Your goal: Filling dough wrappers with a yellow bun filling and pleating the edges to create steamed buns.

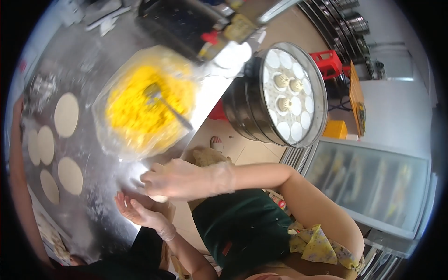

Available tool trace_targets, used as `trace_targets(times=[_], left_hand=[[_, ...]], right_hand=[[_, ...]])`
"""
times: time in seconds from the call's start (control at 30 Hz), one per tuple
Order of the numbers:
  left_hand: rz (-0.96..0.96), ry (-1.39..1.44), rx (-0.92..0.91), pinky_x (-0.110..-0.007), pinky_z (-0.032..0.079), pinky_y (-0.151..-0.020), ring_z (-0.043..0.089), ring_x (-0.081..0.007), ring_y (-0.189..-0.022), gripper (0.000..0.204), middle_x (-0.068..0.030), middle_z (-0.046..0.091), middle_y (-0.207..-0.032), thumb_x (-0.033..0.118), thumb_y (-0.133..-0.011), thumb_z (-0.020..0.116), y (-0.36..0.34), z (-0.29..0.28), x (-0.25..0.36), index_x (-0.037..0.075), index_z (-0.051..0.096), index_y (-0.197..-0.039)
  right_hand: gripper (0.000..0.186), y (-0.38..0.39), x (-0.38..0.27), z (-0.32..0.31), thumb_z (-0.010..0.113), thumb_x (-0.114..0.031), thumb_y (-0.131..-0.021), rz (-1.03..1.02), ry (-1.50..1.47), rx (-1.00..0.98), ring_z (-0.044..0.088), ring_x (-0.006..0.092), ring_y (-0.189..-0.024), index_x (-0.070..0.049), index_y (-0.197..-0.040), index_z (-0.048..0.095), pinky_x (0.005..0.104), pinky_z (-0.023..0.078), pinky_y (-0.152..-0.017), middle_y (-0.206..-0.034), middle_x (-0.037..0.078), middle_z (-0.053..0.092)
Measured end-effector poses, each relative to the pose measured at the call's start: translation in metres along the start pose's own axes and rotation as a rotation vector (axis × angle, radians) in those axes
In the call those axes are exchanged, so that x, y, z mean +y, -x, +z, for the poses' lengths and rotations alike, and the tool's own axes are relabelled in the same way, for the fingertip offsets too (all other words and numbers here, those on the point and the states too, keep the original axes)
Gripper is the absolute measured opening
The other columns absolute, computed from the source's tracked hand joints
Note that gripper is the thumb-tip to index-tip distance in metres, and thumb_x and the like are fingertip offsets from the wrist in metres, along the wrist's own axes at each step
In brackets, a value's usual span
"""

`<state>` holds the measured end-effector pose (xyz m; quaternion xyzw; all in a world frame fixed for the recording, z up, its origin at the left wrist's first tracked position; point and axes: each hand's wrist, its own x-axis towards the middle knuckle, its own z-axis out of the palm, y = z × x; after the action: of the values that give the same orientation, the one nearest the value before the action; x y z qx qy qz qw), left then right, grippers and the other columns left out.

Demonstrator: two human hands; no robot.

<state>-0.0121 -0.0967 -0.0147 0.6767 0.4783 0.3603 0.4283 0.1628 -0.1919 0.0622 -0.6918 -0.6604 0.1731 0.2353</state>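
Observation:
My gloved right hand (170, 179) is closed on a pale piece of dough (159, 198), partly hidden and slightly blurred, above the metal worktop's front edge. Just below it, my gloved left hand (137, 212) is palm up, fingers apart and holding nothing. Flat dough rounds (66, 115) lie on the floury steel worktop (98, 177) at the left. Above my hands, a bag-lined bowl of yellow filling (140, 116) has a metal spoon (170, 109) in it. A stacked round steamer (247, 100) at the right holds several paper discs (283, 129), three with pleated buns (296, 85).
Another person's arm (18, 163) runs along the left edge. A black machine (172, 25) sits at the top of the worktop. Red stools (326, 63), a yellow crate (336, 129) and a glass-topped chest (364, 186) stand to the right, over a tiled floor (247, 154).

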Motion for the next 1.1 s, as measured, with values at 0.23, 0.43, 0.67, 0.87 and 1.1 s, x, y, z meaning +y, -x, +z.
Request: trace_targets(times=[0.23, 0.43, 0.67, 0.87, 1.1], left_hand=[[0.248, -0.228, 0.084, -0.036, 0.044, -0.103, 0.052, -0.0275, -0.124, 0.042, -0.0197, 0.052, -0.136, 0.017, -0.101, 0.053, -0.01, 0.011, -0.043, -0.007, 0.048, -0.134], [0.343, -0.43, 0.12, -0.036, 0.049, -0.096, 0.06, -0.0284, -0.114, 0.038, -0.0207, 0.059, -0.128, 0.017, -0.098, 0.058, -0.016, 0.032, -0.045, -0.006, 0.055, -0.128], [0.397, -0.713, 0.129, -0.038, 0.053, -0.09, 0.065, -0.0308, -0.103, 0.035, -0.0197, 0.063, -0.121, 0.017, -0.095, 0.058, -0.027, 0.026, -0.049, -0.004, 0.059, -0.124], [0.319, -0.715, 0.103, -0.038, 0.053, -0.09, 0.064, -0.0327, -0.102, 0.034, -0.0205, 0.062, -0.119, 0.013, -0.094, 0.055, -0.023, 0.037, -0.04, -0.004, 0.06, -0.124], [0.455, -0.789, 0.129, -0.04, 0.053, -0.088, 0.065, -0.0344, -0.1, 0.033, -0.0218, 0.063, -0.116, 0.011, -0.092, 0.057, -0.031, 0.034, -0.05, -0.004, 0.063, -0.121]], right_hand=[[0.066, 0.219, 0.039, -0.118, 0.082, -0.015, -0.071, 0.87, -0.206, 0.351, 0.059, 0.0313, -0.116, -0.012, -0.131, 0.054, 0.0399, 0.055, -0.09, -0.131, 0.01, 0.055], [0.065, 0.421, 0.145, -0.102, 0.081, -0.008, -0.071, 1.367, 0.053, 0.789, 0.06, 0.0332, -0.113, -0.003, -0.13, 0.052, 0.038, 0.05, -0.093, -0.126, 0.016, 0.059], [0.059, 0.472, 0.208, -0.067, 0.078, -0.013, -0.074, 1.575, 0.114, 0.676, 0.061, 0.0327, -0.109, -0.007, -0.128, 0.054, 0.0391, 0.049, -0.093, -0.123, 0.012, 0.059], [0.064, 0.476, 0.229, -0.057, 0.079, -0.021, -0.074, 1.623, 0.094, 0.582, 0.059, 0.0334, -0.111, -0.01, -0.132, 0.053, 0.0412, 0.051, -0.089, -0.126, 0.012, 0.058], [0.07, 0.491, 0.174, -0.086, 0.08, -0.01, -0.075, 1.484, 0.293, 0.644, 0.058, 0.032, -0.118, -0.003, -0.137, 0.048, 0.0384, 0.049, -0.096, -0.138, 0.019, 0.051]])
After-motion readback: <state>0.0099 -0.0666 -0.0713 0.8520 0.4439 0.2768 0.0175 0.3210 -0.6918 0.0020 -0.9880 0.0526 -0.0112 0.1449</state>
